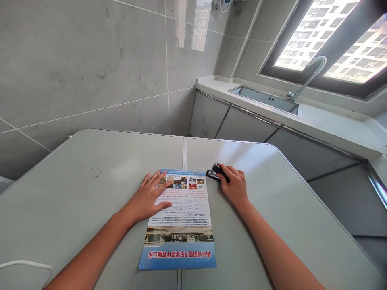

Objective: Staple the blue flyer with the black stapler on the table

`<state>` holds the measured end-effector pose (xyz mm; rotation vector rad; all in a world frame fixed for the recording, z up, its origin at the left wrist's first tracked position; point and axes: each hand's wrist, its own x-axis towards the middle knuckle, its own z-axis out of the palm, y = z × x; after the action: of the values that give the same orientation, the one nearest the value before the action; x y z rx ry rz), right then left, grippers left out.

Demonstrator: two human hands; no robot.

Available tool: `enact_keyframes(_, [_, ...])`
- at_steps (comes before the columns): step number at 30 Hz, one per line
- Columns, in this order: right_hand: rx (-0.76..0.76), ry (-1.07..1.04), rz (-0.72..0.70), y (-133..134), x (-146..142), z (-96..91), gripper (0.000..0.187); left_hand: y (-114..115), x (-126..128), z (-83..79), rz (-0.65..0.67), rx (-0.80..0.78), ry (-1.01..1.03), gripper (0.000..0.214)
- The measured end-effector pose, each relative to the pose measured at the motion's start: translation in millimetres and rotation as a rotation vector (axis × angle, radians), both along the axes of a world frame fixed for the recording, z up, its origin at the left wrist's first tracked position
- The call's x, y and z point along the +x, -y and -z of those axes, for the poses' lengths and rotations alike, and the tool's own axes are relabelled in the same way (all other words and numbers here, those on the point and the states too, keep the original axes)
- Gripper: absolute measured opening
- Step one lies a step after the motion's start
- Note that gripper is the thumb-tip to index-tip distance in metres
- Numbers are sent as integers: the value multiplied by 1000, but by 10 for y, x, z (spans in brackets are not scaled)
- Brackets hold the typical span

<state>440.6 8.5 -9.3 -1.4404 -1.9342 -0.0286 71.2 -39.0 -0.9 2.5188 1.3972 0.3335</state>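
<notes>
Two hands on grey worktop (90, 169). White cable (27, 264) at near-left edge. Left hand (149, 197) open, palm flat, fingers spread on upper-left of flyer (181, 225), pinning it. Flyer lies flat across worktop's centre seam; no staple visible in it. Stapler (214, 173), black, sits just beside flyer's top-right corner, not over the paper yet. Right hand (235, 186) closed around it. Far right, sink (263, 98) under tap (308, 76): basin mostly hidden, nothing seen inside.

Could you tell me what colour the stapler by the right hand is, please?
Black, with a silvery metal strip; the stapler shows best in the head view.
</notes>
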Motion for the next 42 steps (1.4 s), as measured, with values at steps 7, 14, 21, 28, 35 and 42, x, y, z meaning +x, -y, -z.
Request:
enact_keyframes(7, [-28, 7, -137, 27, -49, -47, 28, 6, 1, 15, 1, 18, 16, 67])
enact_keyframes(14, [56, -23, -46, 39, -60, -65, 28, 5, 4, 15, -9, 2, -7, 67])
enact_keyframes(21, [254, -53, -219, 300, -348, -277, 42, -3, -8, 5, 4, -1, -4, 53])
enact_keyframes(28, [48, 59, -558, 692, -856, -304, 49, -12, -20, -5, -12, 30, 1, 44])
enact_keyframes(35, [97, -66, -79, 324, -411, -223, 36, 41, -33, -95, 23, 2, 20, 43])
enact_keyframes(42, [-136, -14, -136, -11, 46, -123, 28, 52, -27, -142, 43, -35, 31, 44])
